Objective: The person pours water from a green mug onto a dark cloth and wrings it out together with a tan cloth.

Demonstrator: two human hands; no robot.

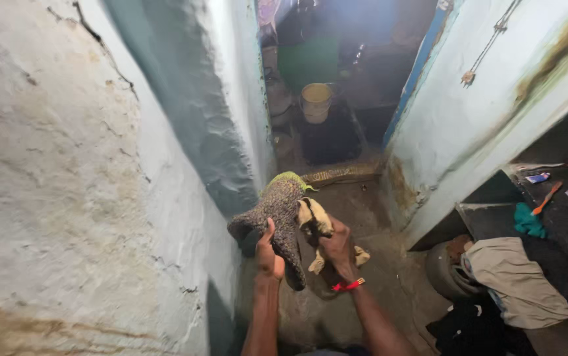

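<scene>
In a narrow passage, my left hand (269,254) grips a speckled cloth (277,214), my right hand (337,247) clutches yellow rag (315,217), mid-sorting; next needs separating them.

Small blue-white packet (538,177) on right ledge (561,224)
</scene>
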